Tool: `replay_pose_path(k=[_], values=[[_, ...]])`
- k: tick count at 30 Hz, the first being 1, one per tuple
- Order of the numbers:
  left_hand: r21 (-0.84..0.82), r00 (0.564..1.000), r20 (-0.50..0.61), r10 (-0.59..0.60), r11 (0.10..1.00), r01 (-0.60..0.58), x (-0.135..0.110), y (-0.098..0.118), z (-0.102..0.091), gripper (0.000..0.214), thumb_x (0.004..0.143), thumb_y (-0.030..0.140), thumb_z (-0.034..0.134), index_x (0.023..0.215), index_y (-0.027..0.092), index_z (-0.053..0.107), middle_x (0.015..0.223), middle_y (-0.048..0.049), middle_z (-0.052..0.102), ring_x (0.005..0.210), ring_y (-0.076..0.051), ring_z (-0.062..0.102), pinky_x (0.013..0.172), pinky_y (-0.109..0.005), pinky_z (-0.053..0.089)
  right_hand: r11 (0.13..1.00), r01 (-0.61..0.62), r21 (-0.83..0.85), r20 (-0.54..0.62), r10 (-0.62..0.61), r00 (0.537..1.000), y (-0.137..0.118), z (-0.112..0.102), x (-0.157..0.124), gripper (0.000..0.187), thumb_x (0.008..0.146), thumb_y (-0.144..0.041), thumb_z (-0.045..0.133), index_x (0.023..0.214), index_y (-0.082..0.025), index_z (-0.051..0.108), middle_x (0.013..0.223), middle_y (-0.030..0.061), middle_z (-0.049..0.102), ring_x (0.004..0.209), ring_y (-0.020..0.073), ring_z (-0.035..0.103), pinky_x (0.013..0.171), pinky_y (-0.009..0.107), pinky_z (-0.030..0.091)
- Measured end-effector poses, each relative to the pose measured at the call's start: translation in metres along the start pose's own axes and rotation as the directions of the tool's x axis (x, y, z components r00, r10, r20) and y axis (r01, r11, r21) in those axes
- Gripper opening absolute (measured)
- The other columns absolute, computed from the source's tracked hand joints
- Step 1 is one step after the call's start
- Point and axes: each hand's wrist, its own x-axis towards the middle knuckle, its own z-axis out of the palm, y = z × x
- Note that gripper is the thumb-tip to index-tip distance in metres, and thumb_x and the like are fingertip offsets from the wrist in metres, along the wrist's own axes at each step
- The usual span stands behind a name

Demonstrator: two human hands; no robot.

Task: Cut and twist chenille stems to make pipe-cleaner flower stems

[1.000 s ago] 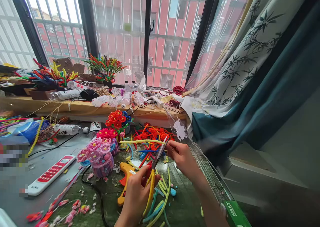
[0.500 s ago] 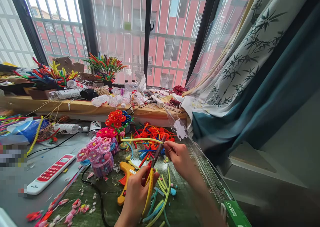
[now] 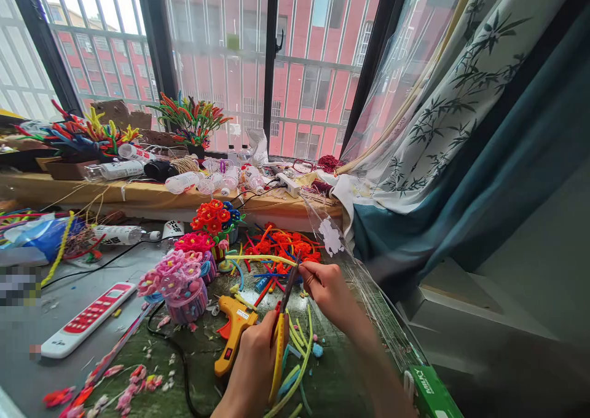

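Note:
My left hand (image 3: 253, 359) is wrapped round the red and yellow handles of a pair of scissors (image 3: 288, 289), whose dark blades point up and away from me. Between the thumb and fingertips of my right hand (image 3: 327, 289) is the right end of a yellow pipe cleaner (image 3: 262, 258). It stretches leftward, nearly level, and the scissor tips lie at it just beside my right fingertips. Whether the blades have cut into it cannot be made out. Under and beside my left hand lie loose yellow-green pipe cleaners (image 3: 305, 359) and a yellow hot glue gun (image 3: 235, 332).
Pink pipe-cleaner flowers (image 3: 173, 276) in a striped pot stand left of the glue gun, with red flowers (image 3: 211, 216) behind. Orange-red pipe-cleaner pieces (image 3: 290, 244) are heaped beyond my hands. A white remote-shaped object (image 3: 87, 319) lies left; a green box (image 3: 433, 390) sits front right.
The view has shifted slightly. My left hand has turned a little and its fingers sit closer round the scissor handles. My right hand keeps its pinch at the pipe cleaner's end.

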Motion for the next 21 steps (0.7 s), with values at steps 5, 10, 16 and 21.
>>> replay_pose_path(k=[5,10,16,21], values=[[-0.05,1.0,0.007,-0.029,0.998,0.029,-0.003,0.0,0.004,0.039,0.09,0.047,0.041,0.06,0.022,0.045,0.044,0.0045,0.045,0.04,-0.011,0.037,0.044,-0.022,0.025,0.999,-0.015,-0.044,-0.01,0.015,1.0,-0.001,-0.004,0.0,0.037,0.092,-0.033,0.043,0.057,-0.021,0.043,0.05,-0.0047,0.035,0.048,0.012,0.028,0.048,0.027,0.02],[-0.122,0.997,-0.009,-0.082,0.989,0.08,-0.004,0.005,0.006,0.043,0.086,0.053,0.045,0.056,0.023,0.046,0.043,0.0034,0.044,0.037,-0.011,0.038,0.04,-0.022,0.025,0.996,-0.068,-0.054,0.019,0.069,0.997,-0.007,-0.008,-0.002,0.035,0.092,-0.031,0.043,0.061,-0.02,0.055,0.05,-0.0038,0.039,0.048,0.0126,0.033,0.048,0.026,0.022],[-0.268,0.967,0.069,-0.244,0.93,0.253,-0.006,0.016,0.003,0.041,0.083,0.058,0.048,0.061,0.024,0.046,0.041,0.0062,0.044,0.027,-0.009,0.037,0.032,-0.021,0.022,0.994,-0.102,-0.047,-0.004,0.102,0.995,0.006,-0.012,-0.003,0.034,0.093,-0.035,0.044,0.074,-0.02,0.068,0.051,-0.0028,0.045,0.046,0.0133,0.041,0.046,0.025,0.025],[-0.406,0.962,-0.094,-0.258,0.892,0.199,0.004,0.016,-0.022,0.046,0.079,0.066,0.048,0.067,0.021,0.051,0.044,0.0061,0.05,0.024,-0.006,0.035,0.029,-0.02,0.021,0.989,-0.136,-0.059,0.1,0.141,0.985,0.038,0.001,0.004,0.028,0.093,-0.029,0.045,0.097,-0.017,0.069,0.061,0.0004,0.06,0.056,0.0168,0.055,0.055,0.026,0.04]])
